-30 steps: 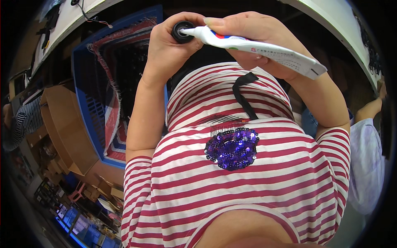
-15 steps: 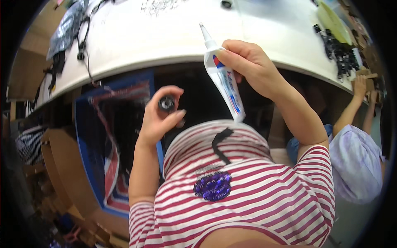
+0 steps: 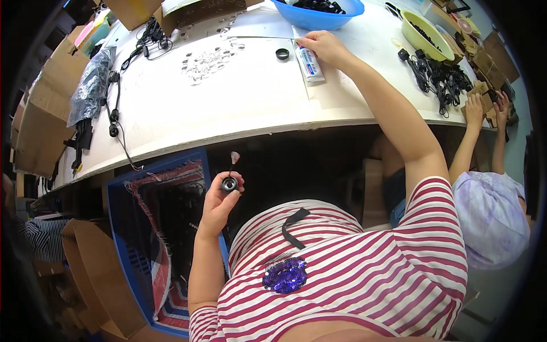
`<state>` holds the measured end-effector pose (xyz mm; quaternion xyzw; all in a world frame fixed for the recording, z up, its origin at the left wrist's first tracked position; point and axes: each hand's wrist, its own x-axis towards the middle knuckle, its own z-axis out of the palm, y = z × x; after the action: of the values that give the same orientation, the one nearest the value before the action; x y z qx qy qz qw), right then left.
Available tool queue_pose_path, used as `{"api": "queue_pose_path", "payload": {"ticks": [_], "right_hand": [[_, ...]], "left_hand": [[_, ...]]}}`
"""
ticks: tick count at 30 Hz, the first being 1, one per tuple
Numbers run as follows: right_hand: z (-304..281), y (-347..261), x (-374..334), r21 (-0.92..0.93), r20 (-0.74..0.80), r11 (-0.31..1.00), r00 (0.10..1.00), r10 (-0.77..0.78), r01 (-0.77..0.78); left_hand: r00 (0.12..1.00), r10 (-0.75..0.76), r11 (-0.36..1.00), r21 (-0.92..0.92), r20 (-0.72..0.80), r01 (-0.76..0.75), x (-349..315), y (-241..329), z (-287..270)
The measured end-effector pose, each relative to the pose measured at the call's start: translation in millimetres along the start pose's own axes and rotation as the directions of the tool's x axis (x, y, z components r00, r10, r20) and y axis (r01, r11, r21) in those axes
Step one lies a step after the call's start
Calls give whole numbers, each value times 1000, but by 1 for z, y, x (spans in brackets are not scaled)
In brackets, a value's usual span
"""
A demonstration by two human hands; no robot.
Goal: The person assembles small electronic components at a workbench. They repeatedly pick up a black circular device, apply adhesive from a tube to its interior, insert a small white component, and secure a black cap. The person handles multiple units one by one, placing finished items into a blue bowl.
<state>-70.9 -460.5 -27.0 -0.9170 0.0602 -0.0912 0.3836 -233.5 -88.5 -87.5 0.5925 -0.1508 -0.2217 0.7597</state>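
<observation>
My left hand (image 3: 214,210) is closed round a small black cylindrical part (image 3: 229,183), held in front of the table with its round open end upward. A thin dark lead with a pale reddish tip sticks out beyond it. Over the table, my right hand (image 3: 326,48) pinches the upper end of a white and blue squeeze tube (image 3: 309,66), whose flat end points toward me. The tube seems to rest on the white table (image 3: 245,94). Just left of it lies a black ring (image 3: 282,54).
Many small clear rings (image 3: 205,64) lie at the back left. A blue bowl (image 3: 325,18) of black parts stands behind the tube. Black cables (image 3: 444,80) and a yellow basket (image 3: 426,35) are at right, near a co-worker's hands (image 3: 474,109). Below is a blue crate (image 3: 130,236).
My right hand has carried the tube forward from in front of me onto the table. My left hand has shifted slightly down and still holds the black part. More of the tabletop shows.
</observation>
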Motion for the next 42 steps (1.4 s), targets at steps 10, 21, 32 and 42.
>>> {"api": "queue_pose_path", "payload": {"ticks": [10,21,32,42], "right_hand": [[20,-40,10,-568,-183,805,927,-327,171],[139,-76,-191,274,743,945,585,-324,176],[203,-24,-200,257,830,961,533,-166,-101],[217,-27,-224,309,822,946,474,-316,95]], "left_hand": [[971,225,974,52,-87,-221,6,26,1],[889,381,880,-197,-253,-433,7,40,2],[885,440,872,-163,-151,-461,7,51,10],[941,334,933,-126,-49,-338,-1,52,21]]}}
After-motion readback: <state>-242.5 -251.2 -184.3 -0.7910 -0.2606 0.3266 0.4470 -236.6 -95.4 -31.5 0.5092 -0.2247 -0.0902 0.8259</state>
